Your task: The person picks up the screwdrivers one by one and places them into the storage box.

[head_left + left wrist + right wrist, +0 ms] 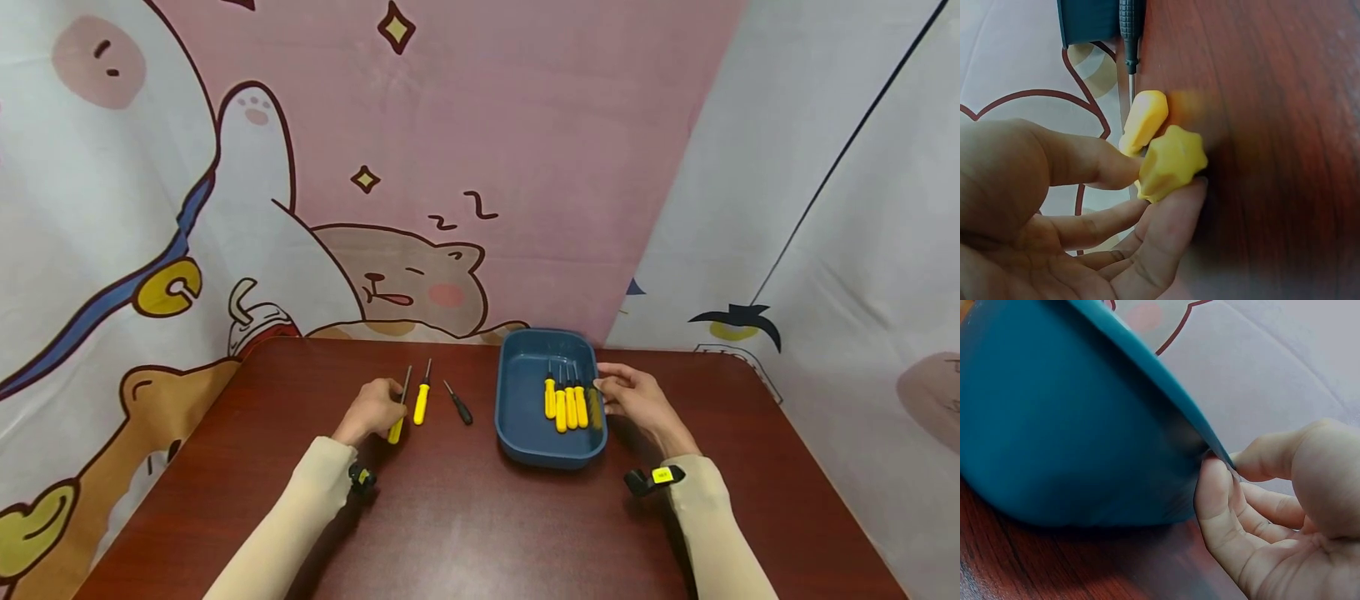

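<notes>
My left hand pinches a yellow-handled screwdriver between thumb and fingers, over the left side of the table. In the left wrist view the end of its fluted yellow handle faces the camera. Just right of it lies another yellow screwdriver, and beyond that a small black screwdriver. My right hand pinches the right rim of a blue plastic tray, thumb and fingers on either side of the wall. Several yellow-handled screwdrivers lie side by side in the tray's right half.
The dark red-brown wooden table carries everything. A printed cartoon cloth hangs behind its far edge. Dark wrist cameras are strapped on both wrists, over pale sleeves.
</notes>
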`<state>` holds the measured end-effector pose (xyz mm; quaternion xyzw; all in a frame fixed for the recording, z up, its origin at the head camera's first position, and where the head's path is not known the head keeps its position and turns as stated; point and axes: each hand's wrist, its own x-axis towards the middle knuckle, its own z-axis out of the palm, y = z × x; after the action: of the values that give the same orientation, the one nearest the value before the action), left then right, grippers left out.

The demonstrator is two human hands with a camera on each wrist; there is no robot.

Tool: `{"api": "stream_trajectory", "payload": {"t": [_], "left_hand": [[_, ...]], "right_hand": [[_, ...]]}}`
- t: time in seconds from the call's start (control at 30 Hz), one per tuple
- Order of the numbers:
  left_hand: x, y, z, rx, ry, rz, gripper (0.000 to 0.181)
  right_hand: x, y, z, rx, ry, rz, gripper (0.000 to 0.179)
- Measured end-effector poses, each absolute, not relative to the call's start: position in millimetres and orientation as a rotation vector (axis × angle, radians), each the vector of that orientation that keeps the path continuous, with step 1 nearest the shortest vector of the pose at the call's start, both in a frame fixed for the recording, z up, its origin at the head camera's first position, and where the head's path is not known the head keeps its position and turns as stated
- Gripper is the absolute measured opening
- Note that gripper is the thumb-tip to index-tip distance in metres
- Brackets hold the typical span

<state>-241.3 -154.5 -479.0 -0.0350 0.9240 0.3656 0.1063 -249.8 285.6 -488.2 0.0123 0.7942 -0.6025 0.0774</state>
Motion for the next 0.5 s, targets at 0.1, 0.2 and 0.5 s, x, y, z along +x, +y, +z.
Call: {"api": "stream_trajectory", "payload": {"t": [0.1,0.2,0.5], "left_hand": [[-242.1,-156.0,-478.6,-0.128,2.712,1.074,0.048],[-243.3,-157.6,-478.3,-0.137,2.698,1.086,0.048],[-244.3,-160.9,-476.2,-0.145,2.697,1.128,0.045]], "right_hand": [[-250.2,284.7,-486.7,0.04,2.361,-1.819,0.05],[-250.4,284.7,-485.6,0.033,2.355,-1.819,0.052],[-250.2,285.4,-486.6,0.036,2.353,-1.826,0.051]]}}
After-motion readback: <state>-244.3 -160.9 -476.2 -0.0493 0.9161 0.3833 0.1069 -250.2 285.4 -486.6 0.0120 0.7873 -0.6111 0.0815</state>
